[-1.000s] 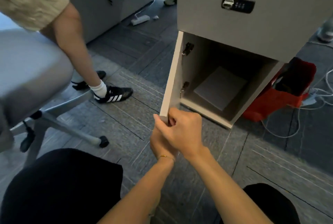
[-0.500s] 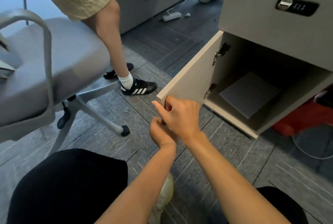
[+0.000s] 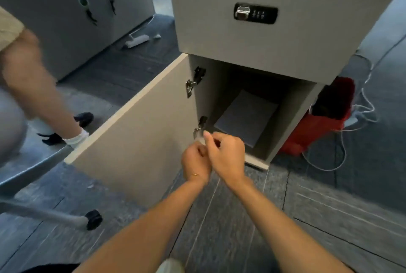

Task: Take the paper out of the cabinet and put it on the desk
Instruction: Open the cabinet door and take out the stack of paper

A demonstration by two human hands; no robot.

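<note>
A flat stack of pale grey paper (image 3: 246,116) lies on the floor of the low cabinet (image 3: 292,114), below a drawer with a combination lock (image 3: 256,13). The cabinet door (image 3: 136,140) stands swung wide to the left, its hinges showing. Both my hands hover just in front of the opening, near the lower hinge and apart from the door. My left hand (image 3: 195,162) is curled into a loose fist with nothing in it. My right hand (image 3: 227,154) is just right of it, fingers loosely apart, holding nothing, a short way from the paper's near edge.
Another person's bare leg (image 3: 33,83) and shoes are at the left beside an office chair base (image 3: 44,213) with a black caster (image 3: 93,220). A red bag (image 3: 318,125) and white cables (image 3: 360,110) lie right of the cabinet. Grey lockers (image 3: 66,19) stand behind.
The door has swung from half open to wide open on the left. My right hand has let go of its edge, and both hands have moved right toward the opening.
</note>
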